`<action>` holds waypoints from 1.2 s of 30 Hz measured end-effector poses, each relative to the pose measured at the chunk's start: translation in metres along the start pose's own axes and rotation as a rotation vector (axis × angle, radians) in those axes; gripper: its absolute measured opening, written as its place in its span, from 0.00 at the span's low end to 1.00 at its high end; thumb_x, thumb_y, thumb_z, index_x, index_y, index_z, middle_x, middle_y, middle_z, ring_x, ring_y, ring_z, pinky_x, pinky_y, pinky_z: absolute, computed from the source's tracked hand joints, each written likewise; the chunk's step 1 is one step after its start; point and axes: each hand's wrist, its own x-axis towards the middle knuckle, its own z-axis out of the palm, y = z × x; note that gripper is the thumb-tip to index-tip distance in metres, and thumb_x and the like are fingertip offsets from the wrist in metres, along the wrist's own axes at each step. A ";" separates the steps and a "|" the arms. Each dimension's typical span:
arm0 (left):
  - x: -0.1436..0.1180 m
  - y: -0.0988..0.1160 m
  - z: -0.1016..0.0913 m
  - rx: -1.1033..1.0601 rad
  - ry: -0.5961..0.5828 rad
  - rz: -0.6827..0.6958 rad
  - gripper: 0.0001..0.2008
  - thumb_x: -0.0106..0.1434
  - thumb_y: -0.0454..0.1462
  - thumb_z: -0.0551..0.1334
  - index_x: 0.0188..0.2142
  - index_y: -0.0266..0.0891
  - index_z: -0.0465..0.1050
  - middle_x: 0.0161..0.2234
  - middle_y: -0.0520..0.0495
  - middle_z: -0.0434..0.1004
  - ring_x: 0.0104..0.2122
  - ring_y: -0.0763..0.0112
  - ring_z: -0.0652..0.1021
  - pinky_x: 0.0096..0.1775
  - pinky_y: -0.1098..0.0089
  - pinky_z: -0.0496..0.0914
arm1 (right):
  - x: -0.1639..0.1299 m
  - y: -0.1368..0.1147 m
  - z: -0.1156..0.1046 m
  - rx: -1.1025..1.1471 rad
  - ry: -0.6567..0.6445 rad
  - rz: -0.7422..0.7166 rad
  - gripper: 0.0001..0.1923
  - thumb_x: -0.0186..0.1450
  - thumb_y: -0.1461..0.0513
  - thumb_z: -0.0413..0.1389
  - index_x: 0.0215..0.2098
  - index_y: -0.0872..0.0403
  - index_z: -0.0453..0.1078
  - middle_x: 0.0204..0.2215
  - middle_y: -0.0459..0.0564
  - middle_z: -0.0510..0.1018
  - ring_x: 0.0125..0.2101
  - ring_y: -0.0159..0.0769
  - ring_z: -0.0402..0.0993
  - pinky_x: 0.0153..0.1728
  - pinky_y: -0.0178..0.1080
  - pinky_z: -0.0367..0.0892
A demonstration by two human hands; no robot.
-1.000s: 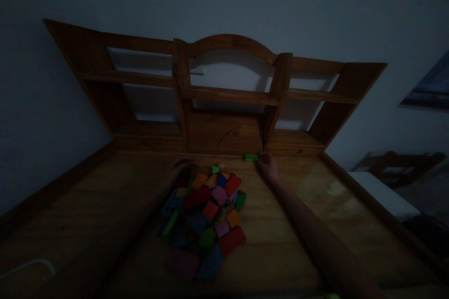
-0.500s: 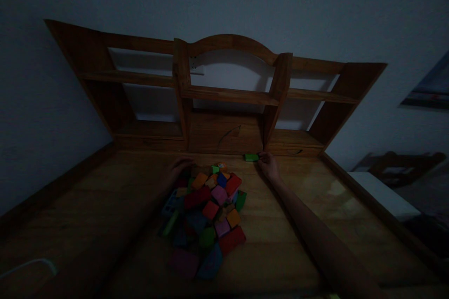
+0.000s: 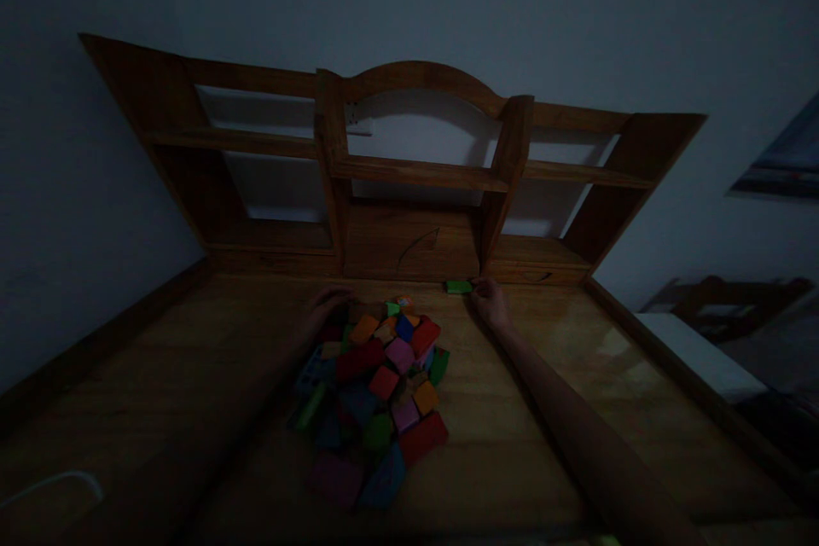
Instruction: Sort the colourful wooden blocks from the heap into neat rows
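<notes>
Apparently, the right hand [image 3: 490, 304] pinches a green block [image 3: 456, 287] at the back of the surface [image 3: 486, 435]; light, level pressure should suit. The left hand [image 3: 322, 308] (too dark to tell its grip) is beside the block pile [image 3: 400, 355].

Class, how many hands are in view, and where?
2. The left hand is by the far left of the block pile; the right hand is at the right end of the green block. No others show.

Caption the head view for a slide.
Right hand at a green block, left hand beside a colorful block pile.
</notes>
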 end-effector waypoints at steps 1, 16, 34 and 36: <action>0.000 0.000 0.000 -0.003 0.002 -0.003 0.20 0.51 0.49 0.70 0.39 0.40 0.81 0.45 0.42 0.83 0.49 0.51 0.80 0.50 0.60 0.73 | 0.000 0.000 0.000 0.002 -0.003 -0.001 0.15 0.51 0.62 0.57 0.38 0.51 0.71 0.31 0.49 0.79 0.30 0.40 0.75 0.32 0.41 0.72; 0.002 -0.006 -0.001 -0.016 0.015 -0.012 0.20 0.51 0.49 0.70 0.40 0.40 0.81 0.45 0.43 0.83 0.48 0.52 0.80 0.50 0.60 0.73 | -0.002 -0.001 -0.001 -0.006 -0.017 0.005 0.15 0.52 0.62 0.57 0.39 0.51 0.72 0.31 0.50 0.79 0.31 0.41 0.75 0.34 0.42 0.71; 0.001 -0.003 -0.001 0.002 0.011 0.007 0.19 0.52 0.49 0.69 0.39 0.40 0.81 0.44 0.43 0.83 0.48 0.52 0.80 0.51 0.60 0.73 | -0.002 -0.007 -0.003 -0.018 -0.023 0.023 0.16 0.51 0.61 0.56 0.39 0.52 0.71 0.32 0.49 0.79 0.31 0.40 0.75 0.35 0.41 0.70; 0.001 -0.002 0.000 0.000 0.013 0.015 0.19 0.52 0.48 0.69 0.39 0.39 0.81 0.44 0.43 0.83 0.49 0.53 0.80 0.52 0.60 0.72 | -0.002 -0.006 -0.003 -0.016 -0.023 0.024 0.16 0.51 0.61 0.56 0.39 0.52 0.71 0.32 0.49 0.79 0.32 0.40 0.75 0.35 0.41 0.70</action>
